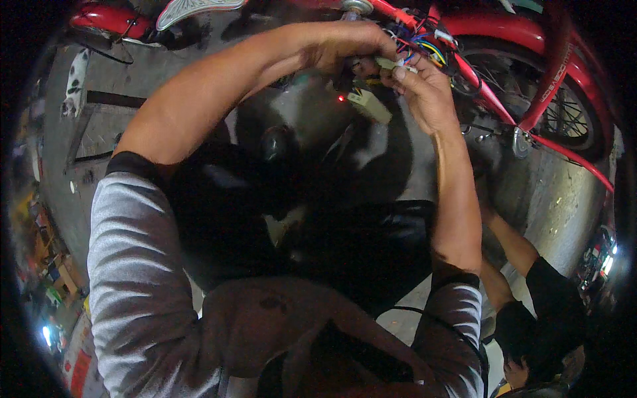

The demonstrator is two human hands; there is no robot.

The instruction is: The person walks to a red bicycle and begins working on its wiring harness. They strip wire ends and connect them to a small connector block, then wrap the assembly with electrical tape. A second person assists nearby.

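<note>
Both of my hands are close together beside a bundle of coloured wires (430,46) on a red bike frame (483,89). My right hand (428,93) pinches a small whitish wire connector (400,65) between thumb and fingers. My left hand (361,48) bends in from the left, its fingers curled against the near side of that connector; what they grip is mostly hidden by the hand itself. Just below the hands is a pale box-shaped device (369,106) with a small red light glowing at its left end.
A red-fendered wheel (564,106) stands at the far right. At the far left are a white-edged seat (196,10) and another red fender (109,21). A spotted dog's leg or similar shape (76,79) lies on the grey floor. Another person's arm (514,242) reaches in at right.
</note>
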